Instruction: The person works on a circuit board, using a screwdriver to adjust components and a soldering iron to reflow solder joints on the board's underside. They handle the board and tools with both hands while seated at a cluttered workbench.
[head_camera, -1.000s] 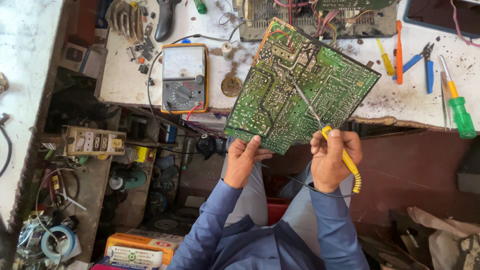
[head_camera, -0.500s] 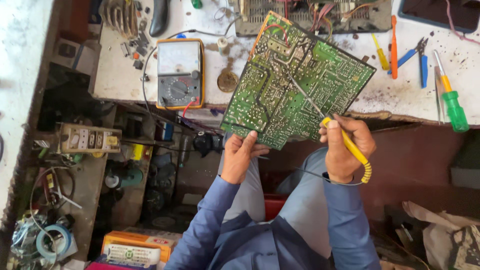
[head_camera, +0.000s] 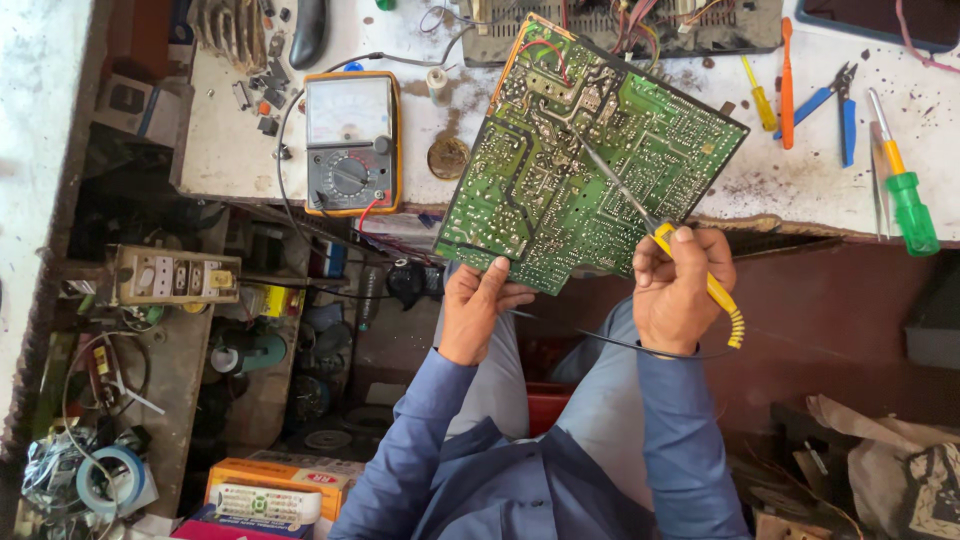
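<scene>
- At the table's (head_camera: 800, 185) near edge, the green circuit board (head_camera: 590, 150) leaned tilted, its lower corner hidden behind the left hand (head_camera: 478, 305).
- Left hand gripped that lower edge, fingers curled.
- Right hand (head_camera: 680, 290) clenched a yellow-handled soldering iron (head_camera: 700, 280), its thin tip resting on the board; the exact contact point was hard to make out.

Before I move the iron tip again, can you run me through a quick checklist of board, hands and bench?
1. Left hand grips the green circuit board at its lower edge: ok.
2. Board's far edge rests on the white bench: ok.
3. Right hand holds the yellow-handled soldering iron: ok.
4. Iron tip sits on the board's middle: ok; exact joint: cannot tell.
5. Iron hot: cannot tell.
6. Analog multimeter lies left of the board, apart from it: ok.
</scene>
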